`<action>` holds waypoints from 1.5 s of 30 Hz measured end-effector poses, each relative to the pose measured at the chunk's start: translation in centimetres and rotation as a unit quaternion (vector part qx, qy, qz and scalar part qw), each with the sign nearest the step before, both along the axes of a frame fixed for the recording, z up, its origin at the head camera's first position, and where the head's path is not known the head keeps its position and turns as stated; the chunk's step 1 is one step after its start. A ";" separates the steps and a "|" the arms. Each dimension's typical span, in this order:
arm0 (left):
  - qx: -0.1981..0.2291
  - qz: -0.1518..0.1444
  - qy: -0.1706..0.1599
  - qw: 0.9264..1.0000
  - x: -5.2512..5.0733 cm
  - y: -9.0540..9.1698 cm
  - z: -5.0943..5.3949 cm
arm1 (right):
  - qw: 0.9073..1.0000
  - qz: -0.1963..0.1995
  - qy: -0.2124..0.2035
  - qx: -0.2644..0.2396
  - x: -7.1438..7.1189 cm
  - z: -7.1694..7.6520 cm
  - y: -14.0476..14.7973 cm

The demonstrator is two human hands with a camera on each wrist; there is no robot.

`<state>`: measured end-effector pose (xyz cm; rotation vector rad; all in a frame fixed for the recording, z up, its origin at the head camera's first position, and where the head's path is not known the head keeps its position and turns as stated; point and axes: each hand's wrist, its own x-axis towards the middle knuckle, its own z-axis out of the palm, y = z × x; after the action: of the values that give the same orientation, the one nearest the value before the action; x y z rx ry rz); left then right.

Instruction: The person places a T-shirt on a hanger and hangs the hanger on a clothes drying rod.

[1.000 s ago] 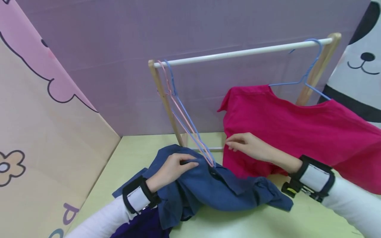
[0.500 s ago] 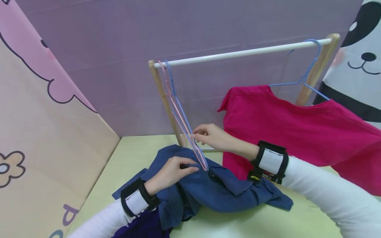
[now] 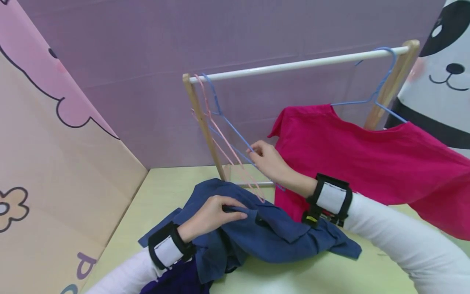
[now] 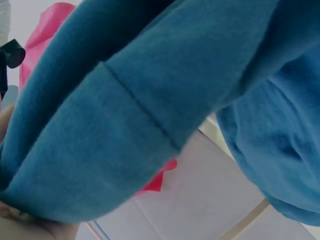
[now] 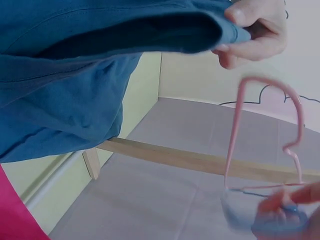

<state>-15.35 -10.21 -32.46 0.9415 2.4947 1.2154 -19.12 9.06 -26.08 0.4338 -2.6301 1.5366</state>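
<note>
Currently, left hand (image 3: 214, 216) pinches edge of blue garment (image 3: 271, 237) between fingers; garment lies bunched on bench (image 3: 161, 204). Right hand (image 3: 271, 163) pinches wire of blue hanger (image 3: 236, 132), hook over white rail (image 3: 301, 66). Pink hanger (image 3: 225, 140) hangs just beside. Magenta garment (image 3: 349, 159) hangs near rail's other end.

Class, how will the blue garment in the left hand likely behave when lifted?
The blue garment would probably sag, since it lies in soft folds. It may be light: its edge looks thin in the left hand.
</note>
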 end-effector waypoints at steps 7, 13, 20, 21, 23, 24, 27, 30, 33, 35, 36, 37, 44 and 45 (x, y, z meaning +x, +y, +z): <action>0.008 0.000 -0.006 1.000 1.1 0.2 1.5 | 0.996 -0.054 0.061 -0.036 -0.6 0.3 1.2; 0.015 -0.004 0.002 1.000 0.5 0.0 0.5 | 0.991 -0.071 0.081 -0.076 -0.8 1.3 3.4; 0.009 0.003 0.020 1.000 0.0 -0.4 -0.2 | 0.989 -0.069 0.098 -0.089 0.1 2.2 7.2; 0.011 0.003 0.022 1.000 0.0 -0.5 -0.2 | 0.989 -0.067 0.101 -0.090 0.3 2.3 7.8; 0.019 -0.001 0.026 0.999 -0.2 -0.6 -0.2 | 0.988 -0.070 0.104 -0.092 0.8 2.2 9.0; 0.023 -0.003 0.028 0.999 -0.2 -0.7 -0.2 | 0.988 -0.072 0.103 -0.091 1.2 2.2 9.6; 0.028 -0.003 0.033 0.999 -0.3 -0.8 -0.3 | 0.987 -0.081 0.095 -0.097 2.4 1.7 11.5; 0.026 0.004 0.035 0.999 -0.3 -1.0 -0.4 | 0.988 -0.096 0.089 -0.083 3.9 1.0 13.4; 0.024 0.014 0.036 0.999 -0.4 -1.2 -0.6 | 0.988 -0.115 0.081 -0.058 5.5 0.3 15.1; 0.028 0.020 0.034 0.999 -0.4 -1.3 -0.7 | 0.988 -0.128 0.074 -0.036 6.5 -0.2 16.2; 0.028 0.025 0.032 0.999 -0.3 -1.3 -0.7 | 0.988 -0.134 0.070 -0.028 7.0 -0.4 16.7; 0.029 0.031 0.030 0.999 -0.2 -1.3 -0.6 | 0.988 -0.141 0.065 -0.018 7.4 -0.6 17.3; 0.031 0.066 0.034 0.997 1.7 -0.9 1.8 | 0.986 -0.162 0.003 0.044 9.9 -2.1 21.0; 0.031 0.072 0.036 0.996 1.7 -0.9 2.0 | 0.986 -0.156 -0.007 0.054 10.2 -2.2 21.5</action>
<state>-13.61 -11.08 -30.49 0.8460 2.6358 1.3308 -8.92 30.60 -28.33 0.0105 -2.6422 1.3088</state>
